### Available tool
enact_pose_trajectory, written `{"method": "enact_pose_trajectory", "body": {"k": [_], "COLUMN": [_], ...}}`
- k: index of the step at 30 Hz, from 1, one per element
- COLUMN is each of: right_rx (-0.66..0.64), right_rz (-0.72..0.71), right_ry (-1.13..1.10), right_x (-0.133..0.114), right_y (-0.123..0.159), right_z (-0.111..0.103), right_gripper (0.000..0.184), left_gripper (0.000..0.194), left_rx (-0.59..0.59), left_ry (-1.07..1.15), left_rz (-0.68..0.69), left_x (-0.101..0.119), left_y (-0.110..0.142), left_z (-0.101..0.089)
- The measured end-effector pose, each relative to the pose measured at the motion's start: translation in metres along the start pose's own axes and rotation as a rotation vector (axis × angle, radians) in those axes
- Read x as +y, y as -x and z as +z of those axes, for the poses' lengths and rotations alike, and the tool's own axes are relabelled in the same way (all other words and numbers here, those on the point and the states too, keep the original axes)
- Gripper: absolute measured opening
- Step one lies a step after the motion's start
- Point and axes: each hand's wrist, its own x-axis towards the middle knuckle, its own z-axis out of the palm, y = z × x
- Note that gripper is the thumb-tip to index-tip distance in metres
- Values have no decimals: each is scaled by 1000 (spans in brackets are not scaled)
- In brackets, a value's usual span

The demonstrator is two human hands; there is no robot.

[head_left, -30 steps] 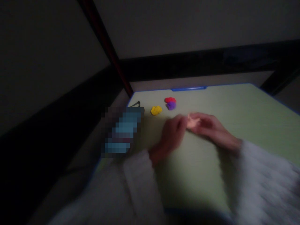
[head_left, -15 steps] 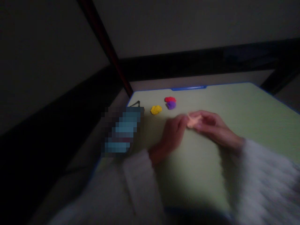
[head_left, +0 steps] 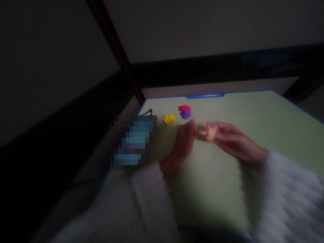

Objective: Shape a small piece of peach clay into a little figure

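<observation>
"How is the right hand (head_left: 234, 140)?"
"Grasping the peach lump (head_left: 209, 132) between thumb and fingers, just right of the frame's centre."
"And the left hand (head_left: 184, 140)?"
"Curled, left of that lump and apart from it; I can't tell whether it pinches anything."
"What differs from half a second ago?"
"Then the left hand met the peach lump; now a narrow gap parts them. The yellow lump (head_left: 169, 119), near the frame's centre, lies as before."

The right hand (head_left: 234, 141) holds a peach-coloured lump (head_left: 209, 132). At nine o'clock from it is the curled left hand (head_left: 185, 140); at ten, a purple lump (head_left: 186, 114).
</observation>
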Motion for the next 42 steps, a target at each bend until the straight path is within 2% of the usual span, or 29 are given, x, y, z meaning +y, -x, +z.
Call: {"method": "enact_pose_trajectory", "body": {"k": [3,7,11,16,22,30,34,37,42], "right_rx": [-31,-83,-62,-91,-112,-115,-123,-125,-143], "right_rz": [41,116,158,195,226,243,241,246,252], "right_ry": [-43,-99,-196,-340,-415,-435,-444,-467,-487], "right_x": [-2,-3,-3,-1,1,2,2,2,4], "right_y": [1,2,2,0,0,0,0,0,-1], "right_z": [0,0,0,-1,-4,-5,-5,-5,-6], "right_gripper": [26,33,31,29,32,34,33,32,31], "left_gripper": [39,36,30,29,29,22,28,35,34], "left_rx": [-99,-146,-239,-219,-244,-273,-264,-204,-172], "left_ry": [55,74,153,144,125,64,66,67,-158], "left_rz": [21,-4,56,71,62,167,180,174,303], "left_x": [0,5,7,5,7,4,3,3,5], "left_y": [-4,-1,3,3,4,1,3,4,6], "left_z": [0,2,3,2,2,2,2,1,-2]}}
